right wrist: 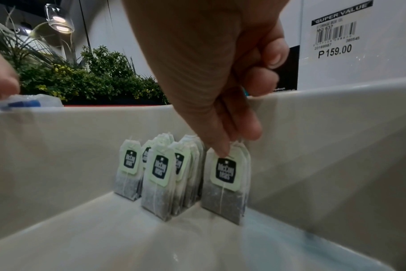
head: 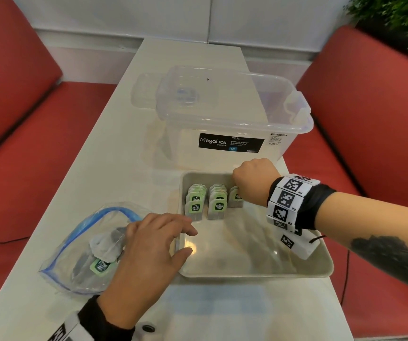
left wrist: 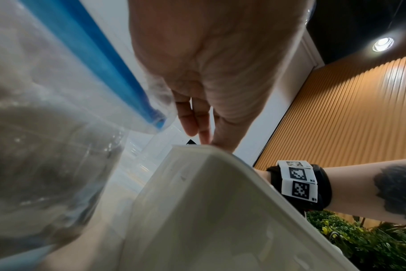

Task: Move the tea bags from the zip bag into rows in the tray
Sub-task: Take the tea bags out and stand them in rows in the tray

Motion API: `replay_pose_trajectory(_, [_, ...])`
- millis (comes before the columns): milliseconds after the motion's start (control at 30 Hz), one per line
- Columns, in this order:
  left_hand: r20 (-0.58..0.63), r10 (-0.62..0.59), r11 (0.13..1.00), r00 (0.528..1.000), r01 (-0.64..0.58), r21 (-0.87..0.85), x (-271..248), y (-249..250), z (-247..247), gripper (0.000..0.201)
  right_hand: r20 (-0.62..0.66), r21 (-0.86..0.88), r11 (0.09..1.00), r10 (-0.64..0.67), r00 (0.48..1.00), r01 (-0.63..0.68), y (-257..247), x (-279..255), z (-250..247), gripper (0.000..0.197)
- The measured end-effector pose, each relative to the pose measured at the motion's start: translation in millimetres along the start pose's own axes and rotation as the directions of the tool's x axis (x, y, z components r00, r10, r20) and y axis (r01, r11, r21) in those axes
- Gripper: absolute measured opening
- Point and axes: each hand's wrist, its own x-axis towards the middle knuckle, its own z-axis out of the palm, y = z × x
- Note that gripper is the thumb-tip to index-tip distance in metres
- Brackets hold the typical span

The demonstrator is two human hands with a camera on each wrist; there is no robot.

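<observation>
Nearest, we are resting our left hand (head: 148, 252) with relaxed fingers over the tray (head: 254, 273) rim, just beside the zip bag (head: 75, 244) lying on the surface (head: 94, 156) with tea bags inside. Farther in, our right hand (head: 253, 179) is pinching the top of an upright tea bag (right wrist: 227, 185) beside two standing rows (head: 205, 201) at the tray's far end. Beyond, we are seeing a clear storage box (head: 232, 119).

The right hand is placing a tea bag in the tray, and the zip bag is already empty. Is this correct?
Not quite. The zip bag is not empty: the head view shows tea bags inside. The rest holds: the right hand is placing a tea bag in the tray.
</observation>
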Motion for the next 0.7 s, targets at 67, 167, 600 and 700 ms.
replay_pose_trajectory(67, [0.002,0.012,1.000,1.000,-0.012,-0.004,-0.7,0.0,-0.3,0.047,-0.002,-0.001,1.000,0.008,1.000,-0.008,0.1,-0.6,-1.0,0.017])
replay_pose_trajectory(167, [0.008,0.021,1.000,1.000,-0.020,-0.011,-1.9,-0.5,-1.0,0.045,-0.002,0.006,1.000,0.018,1.000,-0.018,-0.7,-1.0,-1.3,0.017])
replay_pose_trajectory(600, [-0.369,-0.040,0.997,0.929,0.012,-0.076,-9.2,-12.8,-52.5,0.024,-0.170,0.223,0.974,0.083,0.982,-0.044,4.7,-22.7,-30.2,0.017])
replay_pose_trajectory(700, [-0.456,-0.146,0.980,0.878,0.192,0.056,-23.9,-31.6,-76.0,0.037,-0.261,0.342,0.940,0.085,0.962,0.010,-15.4,-38.2,-54.2,0.014])
